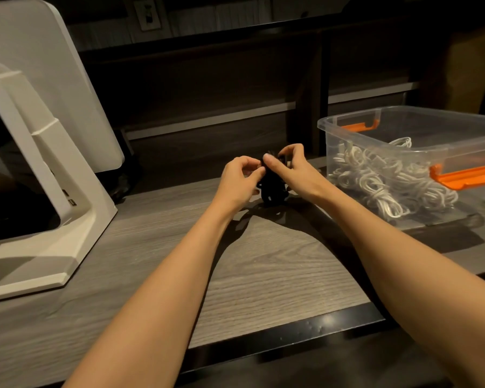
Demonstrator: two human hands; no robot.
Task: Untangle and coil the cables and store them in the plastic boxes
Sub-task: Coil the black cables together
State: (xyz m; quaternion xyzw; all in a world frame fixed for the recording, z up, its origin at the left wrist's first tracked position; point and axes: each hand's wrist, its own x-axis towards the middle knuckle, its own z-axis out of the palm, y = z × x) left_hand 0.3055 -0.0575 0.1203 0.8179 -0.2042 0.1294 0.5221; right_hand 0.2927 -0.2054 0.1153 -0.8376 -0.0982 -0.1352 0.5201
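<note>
Your left hand (240, 177) and right hand (291, 169) meet over the middle of the desk (263, 275), both reaching well forward. Between them you hold a black cable (272, 186), bunched into a small bundle. Your left fingers are curled and pinch its upper end with the thumb. Your right fingers are curled round the top of the bundle, the thumb pressing it from the near side. The lower loops hang down to the desk; you cannot tell whether they touch it.

To your right a clear box (403, 127) with orange latches (465, 176) stands on the desk, apart from your hands. Coiled white cables (381, 177) lie heaped inside it.

On your left stands a white monitor (39, 107) on its stand, seen from behind.
</note>
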